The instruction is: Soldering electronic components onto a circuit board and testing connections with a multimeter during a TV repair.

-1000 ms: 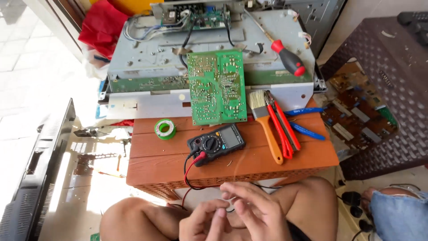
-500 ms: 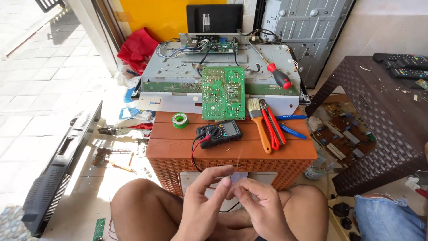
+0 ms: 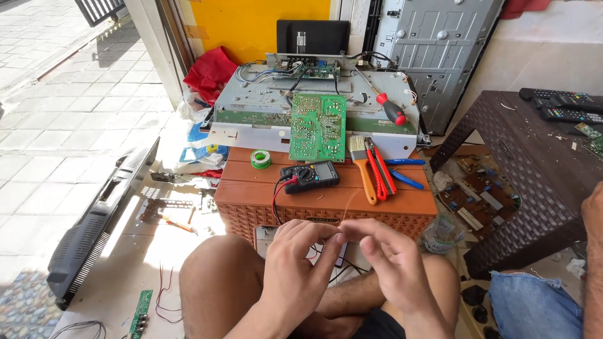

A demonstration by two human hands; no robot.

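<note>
My left hand [image 3: 294, 267] and my right hand [image 3: 392, 267] are held together over my crossed legs, their fingertips meeting in a pinch. A thin strand of wire [image 3: 349, 210] seems to run from the pinch up towards the brown plastic stool [image 3: 326, 199]. On the stool lie a black multimeter [image 3: 311, 176] with red and black leads, a green roll of solder [image 3: 260, 158], a paintbrush [image 3: 362, 164] and red-handled pliers [image 3: 380, 168]. A green circuit board [image 3: 317, 125] leans on a metal chassis [image 3: 264, 100] behind the stool.
A red-handled screwdriver [image 3: 393, 113] rests on the chassis. To the right, a dark wicker table [image 3: 527, 169] holds remotes [image 3: 562, 103]. Another circuit board [image 3: 480, 196] lies on the floor beneath. A black screen frame [image 3: 100, 220] lies left. Another person's jeans-clad knee [image 3: 534, 307] is at lower right.
The view has pulled back and tilted up, showing more wall and floor. My hands stay together in my lap, fingers still working at the same small pinch.
</note>
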